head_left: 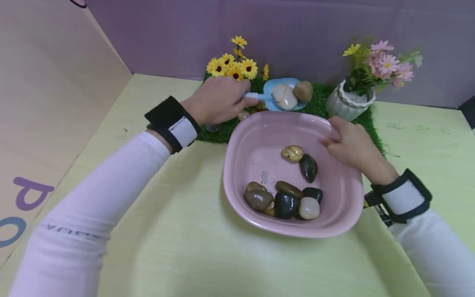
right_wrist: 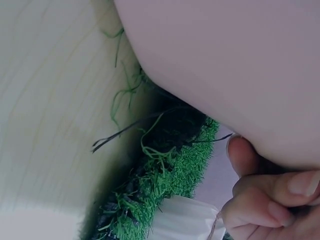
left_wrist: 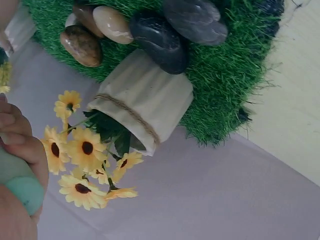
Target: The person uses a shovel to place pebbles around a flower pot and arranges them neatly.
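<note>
My left hand (head_left: 221, 99) grips the white-and-blue handle of a blue scoop (head_left: 268, 84), which carries a whitish stone (head_left: 285, 97) and a brown stone (head_left: 303, 91) above the turf. In the left wrist view, fingers of the left hand (left_wrist: 22, 150) curl round the pale green handle (left_wrist: 22, 187). My right hand (head_left: 354, 147) holds the right rim of a pink basin (head_left: 237, 165), which is raised and tilted. Several dark, brown and white stones lie in it, mostly at its near side. The right wrist view shows the right hand (right_wrist: 275, 200) pinching the basin's edge (right_wrist: 225, 65).
Green artificial turf (head_left: 320, 101) lies along the wall. A white pot (head_left: 346, 105) of pink flowers stands at the right. Yellow flowers (head_left: 226, 66) rise behind the left hand, from a pale pot (left_wrist: 145, 95). Dark stones (left_wrist: 160, 40) and brown ones lie on the turf.
</note>
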{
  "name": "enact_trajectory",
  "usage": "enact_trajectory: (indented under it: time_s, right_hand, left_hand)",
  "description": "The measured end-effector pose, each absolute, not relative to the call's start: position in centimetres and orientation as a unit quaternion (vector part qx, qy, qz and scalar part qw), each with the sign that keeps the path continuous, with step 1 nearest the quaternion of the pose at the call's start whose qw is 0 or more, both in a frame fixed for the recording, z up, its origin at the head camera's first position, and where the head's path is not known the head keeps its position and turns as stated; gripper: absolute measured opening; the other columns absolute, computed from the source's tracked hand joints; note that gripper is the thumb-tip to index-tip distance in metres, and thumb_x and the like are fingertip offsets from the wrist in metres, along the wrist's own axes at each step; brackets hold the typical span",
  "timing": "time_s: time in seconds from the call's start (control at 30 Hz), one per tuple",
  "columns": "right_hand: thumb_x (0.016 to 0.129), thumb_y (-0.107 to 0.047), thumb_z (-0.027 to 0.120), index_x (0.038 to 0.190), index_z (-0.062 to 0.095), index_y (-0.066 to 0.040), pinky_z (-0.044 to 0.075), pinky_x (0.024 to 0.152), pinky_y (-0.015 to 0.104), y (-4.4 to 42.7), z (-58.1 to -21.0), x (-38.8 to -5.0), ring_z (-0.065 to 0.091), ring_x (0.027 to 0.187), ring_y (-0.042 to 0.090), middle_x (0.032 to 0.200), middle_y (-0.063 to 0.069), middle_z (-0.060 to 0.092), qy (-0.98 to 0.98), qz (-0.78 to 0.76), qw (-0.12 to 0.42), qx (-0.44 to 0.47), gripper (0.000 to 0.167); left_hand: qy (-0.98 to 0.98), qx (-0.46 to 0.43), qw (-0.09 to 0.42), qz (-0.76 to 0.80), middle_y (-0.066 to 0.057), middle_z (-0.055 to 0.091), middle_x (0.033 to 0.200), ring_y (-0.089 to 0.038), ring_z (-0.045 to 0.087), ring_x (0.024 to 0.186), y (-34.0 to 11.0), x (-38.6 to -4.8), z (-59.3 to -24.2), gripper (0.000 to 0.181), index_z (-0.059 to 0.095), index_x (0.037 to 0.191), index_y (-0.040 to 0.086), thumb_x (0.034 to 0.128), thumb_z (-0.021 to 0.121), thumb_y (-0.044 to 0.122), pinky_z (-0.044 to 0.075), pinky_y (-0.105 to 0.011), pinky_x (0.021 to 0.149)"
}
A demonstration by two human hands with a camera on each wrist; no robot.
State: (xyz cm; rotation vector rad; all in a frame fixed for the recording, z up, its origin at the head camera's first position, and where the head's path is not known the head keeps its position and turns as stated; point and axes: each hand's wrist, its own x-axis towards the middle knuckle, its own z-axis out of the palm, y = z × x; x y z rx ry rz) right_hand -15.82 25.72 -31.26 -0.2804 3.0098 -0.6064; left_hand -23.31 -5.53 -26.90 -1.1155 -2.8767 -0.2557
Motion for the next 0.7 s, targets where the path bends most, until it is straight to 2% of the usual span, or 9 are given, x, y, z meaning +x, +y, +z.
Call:
enact_trajectory:
  time_s: [0.17, 0.27, 0.33, 0.4, 0.57, 0.7]
  right_hand:
    - [0.093, -0.017, 0.061, 0.093, 0.05, -0.004, 0.038, 0.053, 0.034, 25.7, -31.2, -15.7, 0.049, 0.059, 0.026, 0.066, 0.011, 0.046, 0.976, -0.197, 0.028, -0.093, 0.017]
    - [0.092, -0.016, 0.061, 0.093, 0.049, -0.005, 0.038, 0.053, 0.034, 25.6, -31.2, -15.8, 0.05, 0.06, 0.026, 0.066, 0.011, 0.046, 0.975, -0.198, 0.023, -0.094, 0.017]
    - [0.092, -0.017, 0.061, 0.092, 0.049, -0.005, 0.038, 0.053, 0.034, 25.6, -31.2, -15.8, 0.05, 0.061, 0.027, 0.067, 0.011, 0.046, 0.975, -0.201, 0.023, -0.094, 0.017]
    - [0.093, -0.017, 0.06, 0.092, 0.048, -0.005, 0.038, 0.054, 0.034, 25.5, -31.2, -15.8, 0.049, 0.061, 0.027, 0.066, 0.011, 0.046, 0.975, -0.201, 0.025, -0.093, 0.017]
    - [0.093, -0.018, 0.06, 0.092, 0.048, -0.005, 0.037, 0.054, 0.034, 25.5, -31.1, -15.7, 0.05, 0.061, 0.027, 0.067, 0.011, 0.047, 0.975, -0.202, 0.029, -0.089, 0.017]
    - [0.093, -0.019, 0.061, 0.094, 0.05, -0.004, 0.039, 0.054, 0.034, 25.6, -31.1, -15.7, 0.052, 0.062, 0.028, 0.069, 0.012, 0.049, 0.975, -0.203, 0.031, -0.084, 0.018]
  left_hand:
    - [-0.936, -0.346, 0.015, -0.066, -0.001, 0.044, 0.066, -0.019, 0.051, 0.057, -5.5, -23.4, -27.3, 0.04, 0.053, 0.092, 0.009, 0.1056, 0.037, 0.044, 0.041, -0.031, 0.053]
    - [-0.94, -0.336, 0.0, -0.055, -0.004, 0.049, 0.067, -0.024, 0.062, 0.065, -5.5, -23.5, -27.5, 0.049, 0.058, 0.117, 0.004, 0.106, 0.034, 0.045, 0.051, -0.037, 0.059]
    - [-0.943, -0.329, -0.01, -0.049, -0.006, 0.054, 0.069, -0.028, 0.067, 0.071, -5.4, -23.6, -27.6, 0.056, 0.052, 0.134, 0.001, 0.1061, 0.033, 0.046, 0.055, -0.042, 0.065]
    - [-0.945, -0.325, -0.017, -0.044, -0.007, 0.057, 0.07, -0.029, 0.068, 0.074, -5.3, -23.6, -27.7, 0.06, 0.044, 0.143, 0.001, 0.1061, 0.032, 0.046, 0.056, -0.044, 0.068]
    - [-0.946, -0.322, -0.008, -0.032, -0.006, 0.053, 0.066, -0.026, 0.064, 0.065, -5.1, -23.8, -28.1, 0.059, 0.046, 0.142, 0.001, 0.1062, 0.033, 0.046, 0.053, -0.041, 0.062]
    - [-0.949, -0.315, -0.012, -0.023, -0.006, 0.053, 0.066, -0.025, 0.063, 0.063, -5.0, -24.1, -28.4, 0.061, 0.04, 0.148, 0.003, 0.106, 0.032, 0.047, 0.052, -0.039, 0.059]
